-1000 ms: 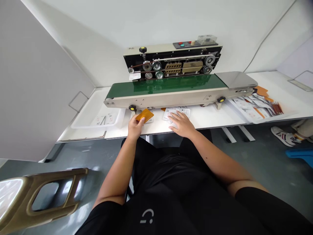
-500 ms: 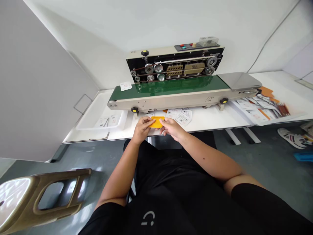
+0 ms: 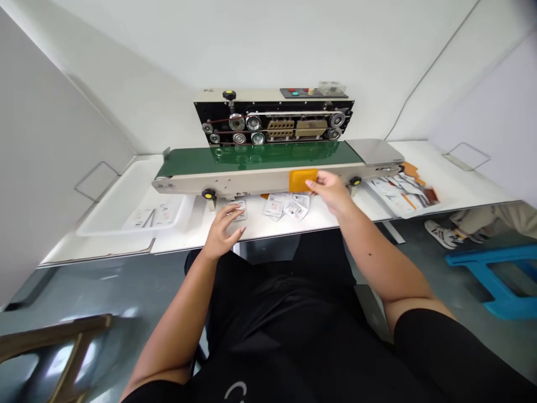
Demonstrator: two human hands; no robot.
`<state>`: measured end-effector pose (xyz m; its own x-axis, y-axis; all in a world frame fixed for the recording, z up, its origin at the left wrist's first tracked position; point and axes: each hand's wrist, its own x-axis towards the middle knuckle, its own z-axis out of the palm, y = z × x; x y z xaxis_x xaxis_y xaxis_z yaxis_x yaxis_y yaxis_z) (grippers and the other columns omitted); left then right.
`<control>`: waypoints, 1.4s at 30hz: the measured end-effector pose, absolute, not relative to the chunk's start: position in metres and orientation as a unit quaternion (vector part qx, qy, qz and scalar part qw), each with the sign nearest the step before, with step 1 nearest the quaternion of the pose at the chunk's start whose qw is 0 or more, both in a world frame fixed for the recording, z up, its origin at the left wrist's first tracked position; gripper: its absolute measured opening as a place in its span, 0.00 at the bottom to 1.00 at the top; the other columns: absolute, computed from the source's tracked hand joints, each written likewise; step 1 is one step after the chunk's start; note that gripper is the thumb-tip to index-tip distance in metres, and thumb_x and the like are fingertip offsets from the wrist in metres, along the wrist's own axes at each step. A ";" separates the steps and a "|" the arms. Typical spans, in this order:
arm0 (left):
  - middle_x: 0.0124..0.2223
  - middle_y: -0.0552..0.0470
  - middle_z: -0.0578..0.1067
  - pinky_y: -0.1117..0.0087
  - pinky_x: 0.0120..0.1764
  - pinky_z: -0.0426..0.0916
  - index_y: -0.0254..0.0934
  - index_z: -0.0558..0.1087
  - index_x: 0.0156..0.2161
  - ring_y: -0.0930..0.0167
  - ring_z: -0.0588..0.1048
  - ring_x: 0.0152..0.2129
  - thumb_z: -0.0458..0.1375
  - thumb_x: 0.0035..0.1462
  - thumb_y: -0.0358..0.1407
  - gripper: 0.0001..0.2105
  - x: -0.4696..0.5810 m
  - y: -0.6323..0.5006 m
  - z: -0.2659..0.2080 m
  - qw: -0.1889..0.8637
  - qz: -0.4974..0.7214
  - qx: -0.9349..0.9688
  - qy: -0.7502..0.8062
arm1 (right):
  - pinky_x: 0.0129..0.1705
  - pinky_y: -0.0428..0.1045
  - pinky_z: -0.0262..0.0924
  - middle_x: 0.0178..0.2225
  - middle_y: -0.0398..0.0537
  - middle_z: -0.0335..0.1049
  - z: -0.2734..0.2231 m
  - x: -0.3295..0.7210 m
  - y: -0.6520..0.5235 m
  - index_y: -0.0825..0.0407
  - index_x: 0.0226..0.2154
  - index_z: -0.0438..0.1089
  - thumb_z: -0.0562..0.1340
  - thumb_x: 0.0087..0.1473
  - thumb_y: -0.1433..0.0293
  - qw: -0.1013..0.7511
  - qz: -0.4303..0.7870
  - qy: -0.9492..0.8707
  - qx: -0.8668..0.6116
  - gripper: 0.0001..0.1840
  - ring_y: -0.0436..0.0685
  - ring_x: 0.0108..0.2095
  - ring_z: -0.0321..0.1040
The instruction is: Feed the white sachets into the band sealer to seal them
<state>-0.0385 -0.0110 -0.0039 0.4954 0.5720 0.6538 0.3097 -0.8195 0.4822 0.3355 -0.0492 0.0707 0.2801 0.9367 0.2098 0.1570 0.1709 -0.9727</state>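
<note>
My right hand (image 3: 331, 192) pinches an orange packet (image 3: 299, 181) by its right edge, in front of the conveyor's side. My left hand (image 3: 224, 230) has its fingers apart, close to a small white printed packet (image 3: 240, 210) on the table; whether it touches that packet I cannot tell. Several white printed packets (image 3: 295, 209) lie between the hands on the tabletop, below the conveyor. Behind them stands a band sealing machine (image 3: 274, 124) with rollers and belts, and a green conveyor belt (image 3: 251, 157) runs along its front.
A white plastic bin (image 3: 184, 215) with a few packets stands at the left. On the right, a tray (image 3: 403, 214) holds many white and orange packets. A brown stool (image 3: 79, 358) and a blue stool (image 3: 495, 268) are on the floor. Another person's shoe (image 3: 440, 234) shows at right.
Both hands held the orange packet before. My left hand has let go and moved left, while my right has carried the packet up and right. The camera view has shifted too.
</note>
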 end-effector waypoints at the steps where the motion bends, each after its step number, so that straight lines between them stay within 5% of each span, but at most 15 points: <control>1: 0.62 0.40 0.73 0.47 0.62 0.73 0.45 0.75 0.62 0.55 0.73 0.60 0.61 0.68 0.43 0.20 -0.038 -0.011 -0.004 0.148 0.428 0.852 0.262 | 0.33 0.49 0.66 0.34 0.47 0.79 0.081 0.363 -0.044 0.54 0.42 0.78 0.73 0.51 0.55 0.585 0.266 -0.501 -0.581 0.23 0.51 0.28 0.69; 4: 0.60 0.41 0.75 0.48 0.63 0.72 0.44 0.77 0.60 0.55 0.75 0.59 0.61 0.67 0.41 0.18 -0.037 -0.011 -0.001 0.137 0.427 0.855 0.261 | 0.42 0.53 0.68 0.35 0.49 0.79 0.113 0.445 -0.029 0.55 0.43 0.80 0.65 0.63 0.61 0.520 -0.006 -0.511 -0.685 0.15 0.57 0.36 0.72; 7: 0.58 0.42 0.76 0.50 0.62 0.72 0.43 0.77 0.58 0.56 0.76 0.58 0.61 0.68 0.40 0.16 -0.036 -0.012 0.002 0.134 0.430 0.854 0.259 | 0.57 0.57 0.64 0.46 0.57 0.79 0.134 0.505 -0.012 0.58 0.49 0.81 0.58 0.66 0.72 0.405 -0.186 -0.523 -0.727 0.17 0.61 0.48 0.72; 15: 0.57 0.42 0.76 0.52 0.62 0.72 0.43 0.78 0.57 0.57 0.76 0.57 0.60 0.69 0.40 0.14 -0.038 -0.012 0.004 0.143 0.432 0.848 0.272 | 0.54 0.56 0.62 0.50 0.62 0.77 0.132 0.509 0.036 0.59 0.51 0.80 0.54 0.64 0.77 0.200 -0.219 -0.622 -0.725 0.22 0.66 0.51 0.69; 26: 0.59 0.41 0.77 0.49 0.63 0.69 0.42 0.78 0.57 0.55 0.75 0.59 0.60 0.69 0.44 0.16 -0.030 -0.006 -0.003 0.120 0.350 0.883 0.289 | 0.59 0.62 0.64 0.58 0.59 0.71 0.126 0.415 0.054 0.52 0.53 0.78 0.62 0.66 0.67 0.316 -0.198 -0.649 -0.663 0.17 0.70 0.57 0.66; 32: 0.74 0.35 0.64 0.37 0.70 0.58 0.38 0.69 0.69 0.42 0.59 0.72 0.66 0.61 0.53 0.36 -0.011 0.002 -0.018 0.067 0.229 0.899 0.368 | 0.57 0.64 0.65 0.49 0.56 0.75 0.052 0.294 -0.028 0.48 0.49 0.80 0.60 0.67 0.69 0.367 -0.120 -0.770 -0.508 0.15 0.67 0.50 0.67; 36: 0.72 0.38 0.68 0.42 0.70 0.61 0.40 0.66 0.71 0.48 0.65 0.70 0.67 0.60 0.55 0.39 -0.014 0.002 -0.014 0.109 0.193 0.930 0.294 | 0.57 0.65 0.67 0.51 0.53 0.75 -0.002 0.247 -0.061 0.44 0.53 0.79 0.62 0.66 0.67 0.346 -0.023 -0.829 -0.440 0.16 0.66 0.52 0.68; 42: 0.62 0.42 0.79 0.51 0.63 0.72 0.44 0.79 0.60 0.58 0.76 0.61 0.61 0.69 0.43 0.17 -0.032 -0.005 -0.005 0.234 0.277 0.912 0.190 | 0.61 0.67 0.65 0.50 0.55 0.76 -0.022 0.248 -0.055 0.48 0.53 0.80 0.63 0.64 0.69 0.402 0.008 -0.780 -0.479 0.16 0.67 0.54 0.67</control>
